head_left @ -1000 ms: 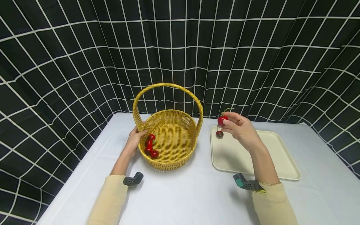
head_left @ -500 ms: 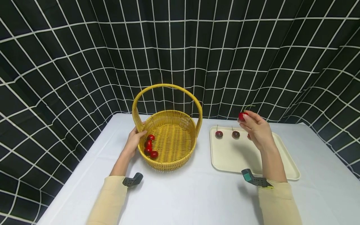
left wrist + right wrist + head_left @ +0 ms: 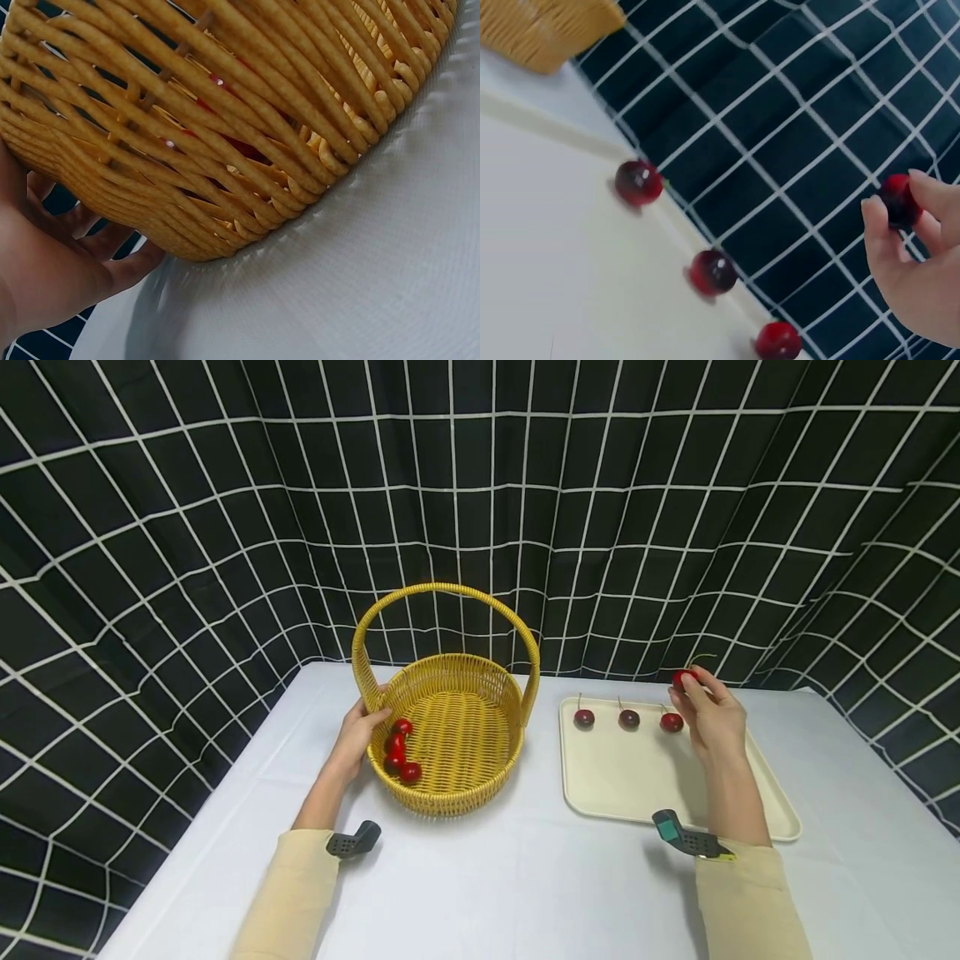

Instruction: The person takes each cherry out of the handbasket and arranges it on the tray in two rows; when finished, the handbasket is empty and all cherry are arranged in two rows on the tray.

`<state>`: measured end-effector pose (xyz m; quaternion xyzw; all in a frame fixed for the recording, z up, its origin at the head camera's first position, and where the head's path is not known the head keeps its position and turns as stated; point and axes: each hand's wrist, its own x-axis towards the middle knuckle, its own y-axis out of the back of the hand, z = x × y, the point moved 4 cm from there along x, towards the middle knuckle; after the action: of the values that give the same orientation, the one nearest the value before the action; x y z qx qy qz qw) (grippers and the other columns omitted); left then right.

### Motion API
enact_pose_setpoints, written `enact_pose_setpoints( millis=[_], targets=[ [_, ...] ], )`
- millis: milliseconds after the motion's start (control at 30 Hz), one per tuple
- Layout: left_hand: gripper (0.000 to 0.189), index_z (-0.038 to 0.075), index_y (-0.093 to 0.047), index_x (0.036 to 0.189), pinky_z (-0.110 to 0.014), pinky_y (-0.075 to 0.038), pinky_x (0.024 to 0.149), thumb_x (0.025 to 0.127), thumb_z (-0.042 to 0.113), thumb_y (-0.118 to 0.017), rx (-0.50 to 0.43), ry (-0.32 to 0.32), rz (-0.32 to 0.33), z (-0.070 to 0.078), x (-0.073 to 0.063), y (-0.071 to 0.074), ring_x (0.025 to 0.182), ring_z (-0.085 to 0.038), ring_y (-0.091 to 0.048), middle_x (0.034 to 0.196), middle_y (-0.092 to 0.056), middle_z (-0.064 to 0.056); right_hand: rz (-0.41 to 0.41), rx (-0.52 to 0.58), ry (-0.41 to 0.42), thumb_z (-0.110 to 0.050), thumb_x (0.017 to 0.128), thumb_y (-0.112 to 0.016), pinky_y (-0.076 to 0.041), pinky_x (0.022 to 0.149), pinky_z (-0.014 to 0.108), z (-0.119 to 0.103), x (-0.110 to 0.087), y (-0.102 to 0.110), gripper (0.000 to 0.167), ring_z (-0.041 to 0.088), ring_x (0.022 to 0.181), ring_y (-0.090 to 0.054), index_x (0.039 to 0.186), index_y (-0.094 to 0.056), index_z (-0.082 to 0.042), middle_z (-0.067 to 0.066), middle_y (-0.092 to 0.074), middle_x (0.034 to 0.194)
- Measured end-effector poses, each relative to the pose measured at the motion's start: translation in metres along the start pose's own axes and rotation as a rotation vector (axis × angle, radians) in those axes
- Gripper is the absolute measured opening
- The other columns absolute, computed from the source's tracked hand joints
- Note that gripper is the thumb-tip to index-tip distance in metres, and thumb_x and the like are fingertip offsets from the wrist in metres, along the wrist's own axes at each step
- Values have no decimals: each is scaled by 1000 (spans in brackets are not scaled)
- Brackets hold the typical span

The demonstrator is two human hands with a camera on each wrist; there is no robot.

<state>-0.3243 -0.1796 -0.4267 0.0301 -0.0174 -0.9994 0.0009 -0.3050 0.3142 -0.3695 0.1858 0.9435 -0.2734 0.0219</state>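
Note:
My left hand (image 3: 356, 739) grips the left rim of a yellow wicker basket (image 3: 457, 793) by the foot of its arched handle. Several red cherries (image 3: 410, 772) lie together in the basket's left side. A cherry (image 3: 683, 679) with a green stem is pinched between the thumb and fingers of my right hand (image 3: 712, 714), held above the right part of a cream tray (image 3: 630, 777). Along the tray's far edge sit three dark red cherries in a row: a left one (image 3: 583, 719), a middle one (image 3: 628, 719) and a right one (image 3: 671, 722), nearest that hand.
A white cloth (image 3: 480, 893) covers the table. Behind and on both sides hangs a black curtain (image 3: 480, 510) with a white grid. The basket's tall handle (image 3: 442, 586) arches over its opening. Between basket and tray lies a narrow strip of cloth.
My right hand has moved rightward over the tray with its cherry. The middle and right cherries on the tray have come into view. My left hand and the basket stay in place.

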Motion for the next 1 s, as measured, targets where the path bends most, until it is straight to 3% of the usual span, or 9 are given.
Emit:
enact_pose_setpoints(
  millis=[300,500,633,733,900,1000],
  targets=[
    [52,13,-31,149,-46,-23,111,99,13,-45,-1,-17,-6,1,-1,-2,137,-27,-28,151,-30,-11,128,-127,13,-15,82,-73,-53,68,17,7,12,18,72,9,71,-67,145,-37,-10,1,-57,99],
    [52,14,-31,149,-45,-24,111,99,13,-45,4,-12,-2,1,-1,-1,137,-28,-28,151,-30,-12,185,-128,-29,-12,82,-73,-54,65,19,13,21,30,69,10,67,-67,143,-40,-7,1,-56,97],
    [52,14,-32,149,-45,-24,110,99,14,-45,4,-3,-6,0,0,-2,136,-28,-30,150,-31,-11,214,-154,-80,-12,83,-72,-54,63,19,17,24,44,67,9,65,-66,143,-42,-10,-2,-59,86],
    [51,13,-32,148,-45,-23,111,99,14,-46,1,-11,-9,1,0,-3,136,-28,-29,150,-32,-12,223,-190,-100,-11,85,-71,-54,62,19,17,27,54,54,7,62,-66,133,-48,-11,-5,-61,76],
    [51,10,-31,148,-47,-21,111,99,12,-45,-14,-10,-8,2,0,-1,136,-30,-28,149,-32,-14,225,-231,-129,-6,87,-68,-54,63,20,18,33,64,25,8,60,-65,106,-53,-13,-6,-64,71],
    [51,11,-31,149,-48,-21,111,99,13,-45,-13,-1,-7,1,0,0,136,-30,-29,149,-32,-15,241,-291,-147,-6,88,-65,-54,66,19,21,37,70,22,6,61,-64,105,-53,-13,-7,-61,72]
  ],
)
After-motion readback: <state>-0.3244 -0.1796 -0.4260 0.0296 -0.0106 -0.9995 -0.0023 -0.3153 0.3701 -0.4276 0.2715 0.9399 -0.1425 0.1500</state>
